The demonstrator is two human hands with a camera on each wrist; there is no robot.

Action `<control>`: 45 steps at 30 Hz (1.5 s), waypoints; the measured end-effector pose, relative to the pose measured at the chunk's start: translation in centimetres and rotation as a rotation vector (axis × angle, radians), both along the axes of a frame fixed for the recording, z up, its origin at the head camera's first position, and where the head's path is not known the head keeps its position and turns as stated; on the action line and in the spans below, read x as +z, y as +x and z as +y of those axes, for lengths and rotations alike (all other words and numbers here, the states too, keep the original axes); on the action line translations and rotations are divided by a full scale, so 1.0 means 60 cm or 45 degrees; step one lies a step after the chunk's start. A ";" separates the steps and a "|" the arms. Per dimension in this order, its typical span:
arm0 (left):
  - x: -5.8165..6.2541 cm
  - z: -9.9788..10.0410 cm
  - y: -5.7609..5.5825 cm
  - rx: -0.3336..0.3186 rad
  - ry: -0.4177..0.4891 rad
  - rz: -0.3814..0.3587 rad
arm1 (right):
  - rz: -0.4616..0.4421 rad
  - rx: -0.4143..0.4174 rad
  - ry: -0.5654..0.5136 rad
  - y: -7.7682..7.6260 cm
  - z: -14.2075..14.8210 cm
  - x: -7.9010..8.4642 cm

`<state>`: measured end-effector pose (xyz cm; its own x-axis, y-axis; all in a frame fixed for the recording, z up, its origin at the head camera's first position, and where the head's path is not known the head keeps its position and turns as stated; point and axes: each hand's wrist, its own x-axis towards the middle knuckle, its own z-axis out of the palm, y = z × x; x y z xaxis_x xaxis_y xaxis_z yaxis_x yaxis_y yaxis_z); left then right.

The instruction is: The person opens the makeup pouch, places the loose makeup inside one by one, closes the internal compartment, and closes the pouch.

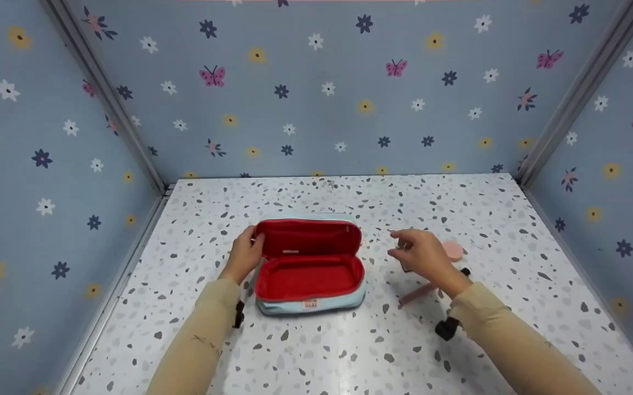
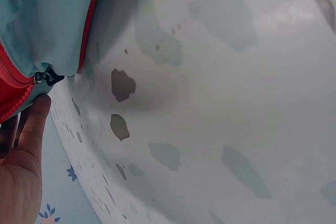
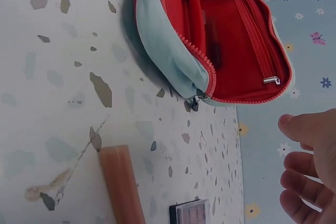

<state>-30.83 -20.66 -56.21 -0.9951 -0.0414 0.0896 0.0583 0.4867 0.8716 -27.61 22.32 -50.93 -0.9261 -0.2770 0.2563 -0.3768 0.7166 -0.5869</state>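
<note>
A light blue zip pouch with a red lining stands unzipped on the table, its lid raised. My left hand pinches the left edge of the lid, thumb on the lining side; its fingers also show by the zip corner in the left wrist view. To the right of the pouch, my right hand hovers with loosely bent fingers and holds nothing. Under and beside it are a small clear-topped palette, a pinkish tube and a round pink item. The right hand partly hides these in the head view.
The speckled white table is bordered by blue flowered panels at the back and sides, with metal posts at the corners. A metal zip pull sits on the lid's inner pocket.
</note>
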 end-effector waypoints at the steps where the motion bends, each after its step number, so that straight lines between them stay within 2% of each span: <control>1: 0.000 0.000 0.000 0.001 -0.006 0.004 | -0.020 0.001 -0.002 0.002 0.004 -0.001; 5: 0.002 0.001 0.000 0.005 -0.005 -0.010 | -0.083 0.021 -0.015 0.008 0.018 -0.005; 12: 0.002 0.001 -0.002 0.012 0.012 -0.034 | -0.124 0.113 -0.062 0.017 0.041 -0.013; 17: 0.002 0.000 0.000 0.002 -0.002 -0.036 | -0.207 0.171 -0.018 0.021 0.057 -0.018; 23: 0.001 -0.001 0.000 -0.003 0.008 -0.033 | -0.310 0.294 -0.038 0.021 0.077 -0.027; 27: 0.003 0.000 0.001 -0.008 0.007 -0.014 | -0.309 0.356 -0.026 0.023 0.090 -0.033; 34: 0.004 0.000 0.001 -0.004 -0.011 0.030 | -0.288 0.396 0.030 0.028 0.106 -0.045; 45: 0.000 0.000 -0.002 -0.004 -0.012 0.013 | -0.416 0.412 0.148 0.033 0.117 -0.063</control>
<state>-30.94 -20.68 -56.21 -0.9943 -0.0375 0.0998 0.0683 0.4944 0.8665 -25.65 29.35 -54.71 -0.8144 -0.5741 -0.0842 -0.4003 0.6611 -0.6346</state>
